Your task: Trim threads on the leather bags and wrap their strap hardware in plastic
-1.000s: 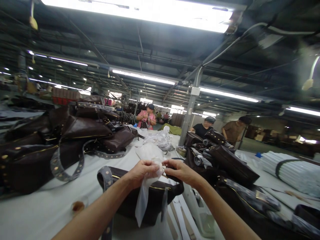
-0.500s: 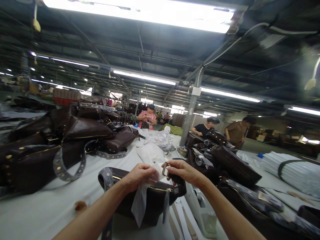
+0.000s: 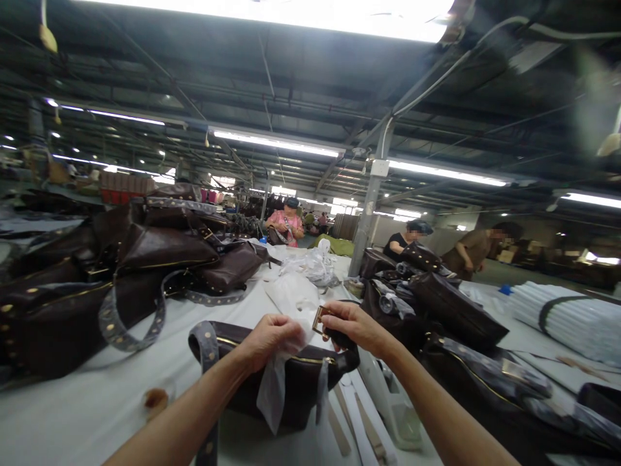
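So a second ago our two hands were pinched together on the same wad of plastic and you couldn't see any hardware. Now they've come a little apart. Our left hand is curled shut around the plastic wrap, which hangs down limp in front of the brown bag. Our right hand has its fingers closed on the dark strap, thumb on top, and the gold buckle at the strap's end now pokes out bare between the two hands. It started peeking out half a second back and it's clearer now, tilted up a bit.

The bag hasn't budged. It's lying on the white table right under our hands, with its studded strap end curling up on the left side.

The view has dipped a touch too, since less of the big ceiling light shows at the top.

Around us, the pile of brown bags sits to the left and more dark bags are stacked to the right. A heap of clear plastic lies further up the table. The person in pink is at the far end, about where they were.
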{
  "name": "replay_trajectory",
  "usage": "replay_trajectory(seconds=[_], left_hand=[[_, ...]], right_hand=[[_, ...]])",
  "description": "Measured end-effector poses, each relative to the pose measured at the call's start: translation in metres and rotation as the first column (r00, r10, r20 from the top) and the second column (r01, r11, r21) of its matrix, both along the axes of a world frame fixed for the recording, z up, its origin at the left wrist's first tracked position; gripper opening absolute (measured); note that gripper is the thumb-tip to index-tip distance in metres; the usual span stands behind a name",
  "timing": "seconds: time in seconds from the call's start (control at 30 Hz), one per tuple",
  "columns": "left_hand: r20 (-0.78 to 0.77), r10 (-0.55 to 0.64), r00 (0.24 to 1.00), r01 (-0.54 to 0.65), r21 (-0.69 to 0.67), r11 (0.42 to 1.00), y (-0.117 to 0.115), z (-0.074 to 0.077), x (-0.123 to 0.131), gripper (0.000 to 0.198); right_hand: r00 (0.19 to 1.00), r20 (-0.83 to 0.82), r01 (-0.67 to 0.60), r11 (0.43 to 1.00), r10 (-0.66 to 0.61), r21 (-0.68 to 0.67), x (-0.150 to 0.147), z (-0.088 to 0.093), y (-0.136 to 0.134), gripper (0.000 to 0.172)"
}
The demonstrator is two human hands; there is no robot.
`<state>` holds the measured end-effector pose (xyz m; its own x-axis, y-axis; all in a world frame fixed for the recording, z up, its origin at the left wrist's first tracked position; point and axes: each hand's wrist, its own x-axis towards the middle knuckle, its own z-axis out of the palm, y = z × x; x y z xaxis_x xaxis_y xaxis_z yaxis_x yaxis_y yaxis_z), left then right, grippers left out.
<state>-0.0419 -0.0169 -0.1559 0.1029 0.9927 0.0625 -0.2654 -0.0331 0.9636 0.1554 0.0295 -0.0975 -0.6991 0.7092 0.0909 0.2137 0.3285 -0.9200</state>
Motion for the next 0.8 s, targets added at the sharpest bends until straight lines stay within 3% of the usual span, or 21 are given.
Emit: replay_trajectory(seconds=[0.3, 0.8], left_hand=[[0.042, -0.002, 0.999, 0.002, 0.009, 1.0, -0.0006, -0.0006, 0.0006, 0.034], [0.049, -0.016, 0.999, 0.015, 0.028, 1.0, 0.0, -0.0055, 0.0045, 0.037]], right_hand=[[0.995, -0.061, 0.08, 0.997, -0.079, 0.014, 0.0059, -0.0047, 0.0041, 0.048], [0.998, -0.062, 0.025, 0.998, -0.022, 0.054, 0.0086, -0.0067, 0.001, 0.041]])
